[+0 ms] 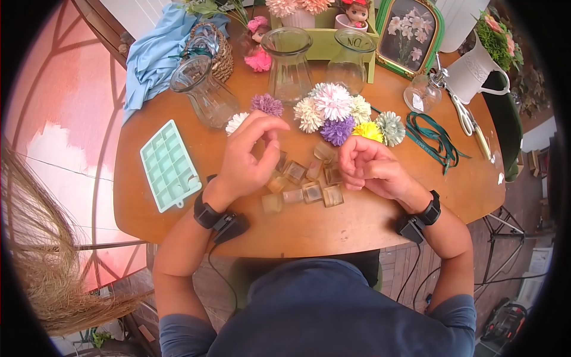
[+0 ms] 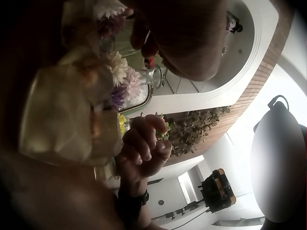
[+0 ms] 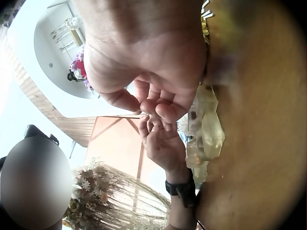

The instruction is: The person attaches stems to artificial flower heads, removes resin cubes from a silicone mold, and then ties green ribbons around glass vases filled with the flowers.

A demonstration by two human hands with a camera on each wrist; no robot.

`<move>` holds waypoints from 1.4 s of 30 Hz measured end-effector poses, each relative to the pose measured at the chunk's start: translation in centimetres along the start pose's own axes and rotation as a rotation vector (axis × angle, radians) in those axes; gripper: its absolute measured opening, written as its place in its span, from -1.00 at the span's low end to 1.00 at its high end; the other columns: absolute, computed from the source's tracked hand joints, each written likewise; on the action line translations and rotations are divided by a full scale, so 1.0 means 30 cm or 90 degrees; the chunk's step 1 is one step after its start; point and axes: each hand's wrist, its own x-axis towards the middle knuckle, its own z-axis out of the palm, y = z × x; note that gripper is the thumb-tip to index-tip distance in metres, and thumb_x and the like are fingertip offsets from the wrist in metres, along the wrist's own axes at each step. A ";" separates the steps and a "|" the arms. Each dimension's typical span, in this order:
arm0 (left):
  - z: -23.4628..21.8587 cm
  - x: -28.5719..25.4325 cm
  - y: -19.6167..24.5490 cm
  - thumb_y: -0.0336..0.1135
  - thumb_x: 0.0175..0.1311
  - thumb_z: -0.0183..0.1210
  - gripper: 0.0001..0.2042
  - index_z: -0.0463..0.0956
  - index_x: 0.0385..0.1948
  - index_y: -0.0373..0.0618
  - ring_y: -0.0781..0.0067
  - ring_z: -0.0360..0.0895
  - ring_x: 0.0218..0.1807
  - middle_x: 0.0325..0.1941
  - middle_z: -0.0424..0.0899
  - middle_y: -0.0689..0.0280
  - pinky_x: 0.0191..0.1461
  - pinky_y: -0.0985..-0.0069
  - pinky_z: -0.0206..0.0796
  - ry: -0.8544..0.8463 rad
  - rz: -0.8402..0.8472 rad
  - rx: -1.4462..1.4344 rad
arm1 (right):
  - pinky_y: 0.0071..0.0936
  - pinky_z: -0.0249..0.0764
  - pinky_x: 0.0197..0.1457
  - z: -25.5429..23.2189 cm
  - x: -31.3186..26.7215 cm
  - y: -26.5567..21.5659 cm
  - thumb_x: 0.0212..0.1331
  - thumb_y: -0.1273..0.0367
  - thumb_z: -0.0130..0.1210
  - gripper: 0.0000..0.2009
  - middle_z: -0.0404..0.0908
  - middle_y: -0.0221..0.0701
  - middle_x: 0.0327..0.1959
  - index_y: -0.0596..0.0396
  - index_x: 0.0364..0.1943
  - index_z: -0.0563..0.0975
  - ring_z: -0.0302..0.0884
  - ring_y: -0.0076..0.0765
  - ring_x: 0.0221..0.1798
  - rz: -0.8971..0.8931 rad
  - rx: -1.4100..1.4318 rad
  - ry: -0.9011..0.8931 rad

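Above the wooden table, the left hand (image 1: 253, 154) hovers with loosely curved fingers, its thumb apart from them and nothing visible in its grasp. The right hand (image 1: 377, 169) is raised opposite it, fingers loosely curled, and looks empty in the left wrist view too. Between and below the hands lie several translucent amber cubes (image 1: 312, 191), some with a darker centre; they also show close up as faceted blocks (image 3: 211, 134) in the right wrist view. Flower heads, among them a yellow one (image 1: 367, 131) and a purple one (image 1: 337, 130), sit just beyond the right hand.
A mint-green ice cube tray (image 1: 171, 166) lies at the left. Glass vases (image 1: 286, 65) stand at the back, beside a wicker basket (image 1: 217, 50) and blue cloth (image 1: 151, 53). Dark green ribbon (image 1: 437, 143), scissors (image 1: 463, 116) and a white pitcher (image 1: 470, 71) are at the right.
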 end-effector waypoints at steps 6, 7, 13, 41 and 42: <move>0.001 0.000 0.002 -0.65 0.11 0.04 -0.75 0.54 -0.18 -0.19 0.48 0.43 -0.38 -0.35 0.44 0.29 -0.26 0.57 0.29 0.000 -0.003 -0.002 | -0.58 0.21 -0.38 0.001 -0.001 -0.001 -0.05 0.58 -0.06 -0.73 0.35 -0.53 -0.38 0.15 -0.18 0.44 0.19 -0.62 -0.49 0.003 -0.006 0.001; 0.001 0.001 0.002 -0.65 0.11 0.04 -0.75 0.54 -0.19 -0.19 0.48 0.43 -0.38 -0.34 0.44 0.29 -0.27 0.57 0.29 0.000 -0.001 0.000 | -0.58 0.21 -0.38 0.001 -0.001 -0.001 -0.05 0.59 -0.06 -0.72 0.35 -0.53 -0.38 0.16 -0.18 0.44 0.19 -0.62 -0.49 0.004 -0.005 0.000; 0.000 0.001 0.001 -0.66 0.11 0.03 -0.75 0.54 -0.20 -0.19 0.48 0.44 -0.38 -0.34 0.44 0.29 -0.29 0.58 0.29 -0.001 0.005 0.009 | -0.58 0.21 -0.38 0.001 -0.002 -0.002 -0.07 0.61 -0.09 -0.71 0.35 -0.52 -0.38 0.16 -0.18 0.45 0.18 -0.61 -0.49 0.011 -0.007 -0.001; -0.006 0.004 0.024 -0.65 0.09 0.02 -0.81 0.56 -0.31 -0.23 0.38 0.44 -0.26 -0.31 0.50 0.25 -0.20 0.52 0.27 -0.035 0.009 0.061 | -0.55 0.23 -0.37 0.005 -0.003 -0.004 0.04 0.59 -0.03 -0.83 0.35 -0.49 -0.45 0.16 -0.25 0.44 0.21 -0.57 -0.48 0.026 -0.036 0.003; -0.006 0.004 0.025 -0.65 0.08 0.02 -0.81 0.56 -0.31 -0.23 0.38 0.44 -0.26 -0.31 0.50 0.25 -0.20 0.52 0.27 -0.036 0.007 0.060 | -0.55 0.23 -0.37 0.006 -0.003 -0.004 0.04 0.59 -0.02 -0.83 0.35 -0.49 -0.45 0.16 -0.25 0.44 0.21 -0.57 -0.48 0.025 -0.036 0.002</move>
